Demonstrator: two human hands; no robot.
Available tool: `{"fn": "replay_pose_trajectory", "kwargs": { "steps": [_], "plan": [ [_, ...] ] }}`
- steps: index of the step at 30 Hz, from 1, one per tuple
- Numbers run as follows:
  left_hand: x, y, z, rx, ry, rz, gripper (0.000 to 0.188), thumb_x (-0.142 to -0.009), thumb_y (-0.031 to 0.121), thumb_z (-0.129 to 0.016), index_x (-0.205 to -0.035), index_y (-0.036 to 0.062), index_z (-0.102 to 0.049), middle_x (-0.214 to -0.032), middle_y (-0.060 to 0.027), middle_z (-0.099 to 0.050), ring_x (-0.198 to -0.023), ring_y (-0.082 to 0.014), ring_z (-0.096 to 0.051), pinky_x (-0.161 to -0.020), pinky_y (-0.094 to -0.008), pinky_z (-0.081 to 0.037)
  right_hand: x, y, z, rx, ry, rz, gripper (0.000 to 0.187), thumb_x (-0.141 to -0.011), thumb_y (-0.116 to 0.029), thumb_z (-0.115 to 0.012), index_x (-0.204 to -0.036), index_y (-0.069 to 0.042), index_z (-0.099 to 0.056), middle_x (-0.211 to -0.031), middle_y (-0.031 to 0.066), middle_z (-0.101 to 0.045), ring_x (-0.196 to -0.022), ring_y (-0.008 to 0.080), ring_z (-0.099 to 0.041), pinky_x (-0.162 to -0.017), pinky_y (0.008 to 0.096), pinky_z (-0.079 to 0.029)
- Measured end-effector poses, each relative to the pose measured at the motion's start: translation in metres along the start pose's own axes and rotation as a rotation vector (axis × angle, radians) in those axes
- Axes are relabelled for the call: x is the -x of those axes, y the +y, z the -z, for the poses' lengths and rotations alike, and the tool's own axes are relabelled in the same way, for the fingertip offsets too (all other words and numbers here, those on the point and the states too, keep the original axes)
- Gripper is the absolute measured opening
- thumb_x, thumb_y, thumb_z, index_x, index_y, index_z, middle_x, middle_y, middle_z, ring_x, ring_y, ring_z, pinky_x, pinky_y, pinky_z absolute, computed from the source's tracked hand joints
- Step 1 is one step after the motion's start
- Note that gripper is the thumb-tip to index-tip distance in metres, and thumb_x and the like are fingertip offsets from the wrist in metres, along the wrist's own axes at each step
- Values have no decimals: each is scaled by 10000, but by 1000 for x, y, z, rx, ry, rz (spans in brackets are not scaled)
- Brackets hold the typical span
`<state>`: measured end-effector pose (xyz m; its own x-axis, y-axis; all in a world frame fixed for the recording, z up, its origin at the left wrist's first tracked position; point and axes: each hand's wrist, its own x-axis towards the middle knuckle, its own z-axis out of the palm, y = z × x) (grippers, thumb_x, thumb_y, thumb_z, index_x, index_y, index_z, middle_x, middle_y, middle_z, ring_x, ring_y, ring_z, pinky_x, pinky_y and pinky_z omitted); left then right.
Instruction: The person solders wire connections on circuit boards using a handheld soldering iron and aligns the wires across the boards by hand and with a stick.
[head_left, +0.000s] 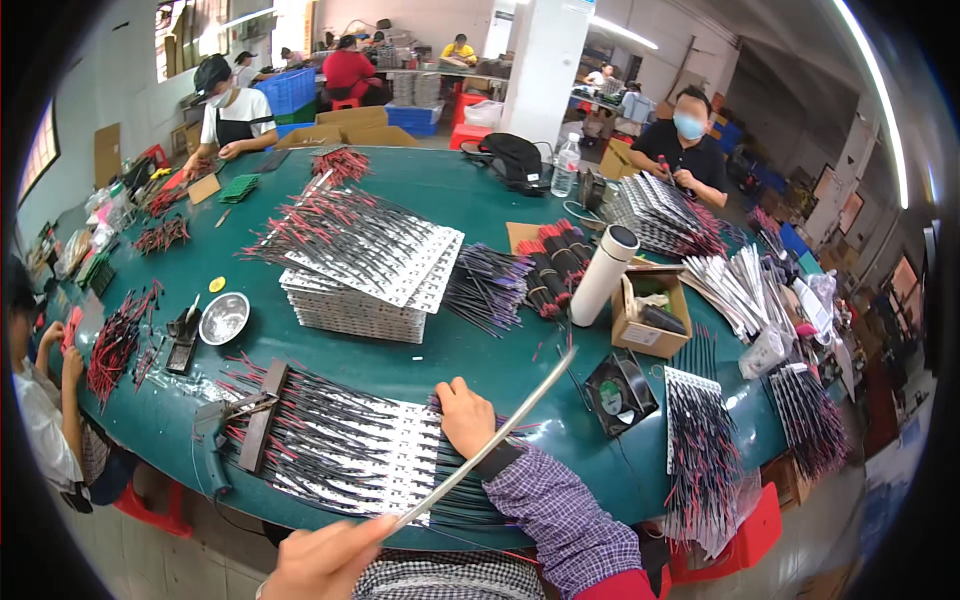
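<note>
My left hand is closed on the lower end of a long, thin pale strip, which slants up and to the right across the view. Its far end hangs near the fan. My right hand rests at the right edge of a white perforated sheet, its fingers curled; what lies under them is hidden. Rows of black wires with red ends lie across this sheet. A dark bar presses on the wires at the left. Beside it lies a blue-grey corded hand tool.
A tall stack of wired white sheets stands ahead, near a metal bowl. To the right are a white flask, a cardboard box, a black fan and wire bundles. Co-workers sit around the green table.
</note>
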<state>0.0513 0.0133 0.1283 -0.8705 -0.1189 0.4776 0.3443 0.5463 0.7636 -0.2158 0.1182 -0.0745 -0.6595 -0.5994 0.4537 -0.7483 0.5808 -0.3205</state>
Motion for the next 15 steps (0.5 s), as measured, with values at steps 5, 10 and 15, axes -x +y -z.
{"fn": "replay_pose_trajectory", "kwargs": {
  "steps": [5, 10, 15],
  "plan": [
    [-44, 0, -47, -178, -22, -272, 520, -799, -155, -606, -1312, -70, -584, -752, -151, -623, -549, -247, -561, -500, -326, -446, 4, -1, 1, 9, 52, 36, 177, -806, -18, -587, -970, -83, -586, -888, 112, -557, -726, 304, -664, -605, 431, -547],
    [6, -72, -65, -370, 143, -8, 521, -852, -126, -584, -1364, -29, -572, -731, -124, -548, -569, -256, -529, -511, -361, -424, 2, -2, 4, 48, 34, 1, 110, -814, -46, -601, -909, -74, -554, -843, 108, -544, -744, 288, -662, -598, 419, -557],
    [64, -151, -68, -792, 181, 239, 515, -864, -58, -573, -1378, -16, -566, -780, -113, -530, -667, -311, -557, -593, -401, -474, 4, -3, 3, 37, 58, -42, 130, -794, -24, -603, -905, -74, -556, -844, 106, -554, -754, 283, -666, -609, 410, -557]
  ]
}}
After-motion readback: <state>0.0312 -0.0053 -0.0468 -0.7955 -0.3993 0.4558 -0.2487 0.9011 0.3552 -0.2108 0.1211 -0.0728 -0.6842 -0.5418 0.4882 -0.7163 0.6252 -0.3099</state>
